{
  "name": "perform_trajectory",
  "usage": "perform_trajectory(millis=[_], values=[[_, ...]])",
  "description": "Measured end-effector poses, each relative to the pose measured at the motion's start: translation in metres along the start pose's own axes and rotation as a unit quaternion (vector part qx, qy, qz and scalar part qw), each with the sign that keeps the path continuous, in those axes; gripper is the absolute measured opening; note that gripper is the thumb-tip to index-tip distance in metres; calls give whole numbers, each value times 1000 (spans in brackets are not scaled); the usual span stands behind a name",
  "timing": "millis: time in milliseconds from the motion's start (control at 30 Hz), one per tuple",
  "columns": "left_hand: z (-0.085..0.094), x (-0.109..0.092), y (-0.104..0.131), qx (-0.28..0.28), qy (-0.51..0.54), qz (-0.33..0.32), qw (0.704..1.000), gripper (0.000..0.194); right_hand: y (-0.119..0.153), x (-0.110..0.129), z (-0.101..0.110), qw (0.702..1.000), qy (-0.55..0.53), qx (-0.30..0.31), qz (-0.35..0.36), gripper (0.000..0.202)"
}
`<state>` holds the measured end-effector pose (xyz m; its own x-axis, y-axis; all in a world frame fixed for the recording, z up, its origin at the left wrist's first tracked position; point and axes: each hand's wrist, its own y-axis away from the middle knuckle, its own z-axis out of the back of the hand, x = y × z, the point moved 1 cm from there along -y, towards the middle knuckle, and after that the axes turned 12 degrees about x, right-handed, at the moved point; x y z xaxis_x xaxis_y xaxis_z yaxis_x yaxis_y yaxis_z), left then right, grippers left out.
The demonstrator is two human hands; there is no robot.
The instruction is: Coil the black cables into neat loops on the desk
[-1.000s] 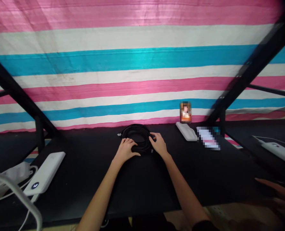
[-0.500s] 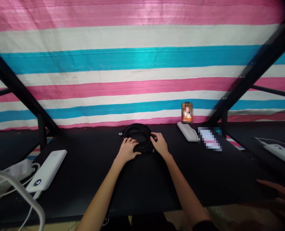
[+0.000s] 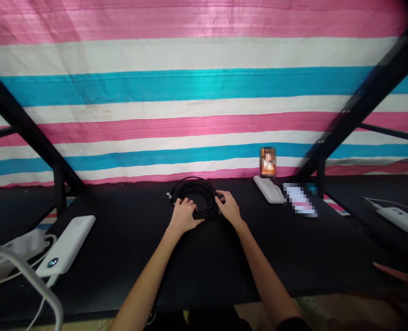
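A coiled black cable (image 3: pixel 204 214) lies on the black tabletop in front of me, with light-coloured connector ends sticking out at its left. My left hand (image 3: pixel 185 216) grips the front left of the coil, its fingers bent over the loops and the thumb stretched along the near edge. On the opposite side, my right hand (image 3: pixel 229 207) curls its fingers around the right part of the coil. Palms and fingertips are partly hidden. One thin loop stands a little apart at the back of the coil.
At left on the table (image 3: pixel 128 271) are a white power bank (image 3: pixel 69 243), a white power strip (image 3: pixel 25 246) and a thick white cable. A pale device (image 3: pixel 269 190) and a blurred packet (image 3: pixel 299 199) lie at right. Another person's hand (image 3: pixel 395 273) shows at lower right. Black frame bars flank the table.
The coil has loosened slightly, a thin loop now standing apart at the back. Its connector ends have shifted a little left. The other person's hand has drawn slightly right and down.
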<state>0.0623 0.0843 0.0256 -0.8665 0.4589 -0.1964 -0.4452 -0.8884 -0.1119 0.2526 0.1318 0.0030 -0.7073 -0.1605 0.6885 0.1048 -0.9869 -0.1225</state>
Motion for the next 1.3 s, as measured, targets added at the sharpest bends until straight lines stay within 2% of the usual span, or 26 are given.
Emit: perform_trajectory(millis=[233, 467, 733, 933, 1033, 1200, 1300], values=[[0, 3, 1, -2, 3, 38, 999, 30, 0, 0, 1, 1000, -4, -3, -2, 28], [5, 17, 4, -19, -25, 106, 994, 35, 0, 0, 0, 1000, -1, -2, -10, 28], [6, 19, 5, -24, -31, 188, 981, 40, 2, 1, -3, 999, 34, 22, 15, 21], [7, 18, 7, -43, -6, 167, 985, 45, 2, 2, -6, 993, 92, 60, 41, 24], [9, 14, 6, -74, 19, 154, 985, 45, 2, 3, -6, 990, 112, 71, 43, 24], [10, 7, 4, -149, 50, 128, 979, 26, 2, 3, -7, 988, 123, 80, 45, 25], [10, 5, 3, -169, 72, 116, 976, 18, 2, 3, -8, 988, 125, 79, 39, 26]])
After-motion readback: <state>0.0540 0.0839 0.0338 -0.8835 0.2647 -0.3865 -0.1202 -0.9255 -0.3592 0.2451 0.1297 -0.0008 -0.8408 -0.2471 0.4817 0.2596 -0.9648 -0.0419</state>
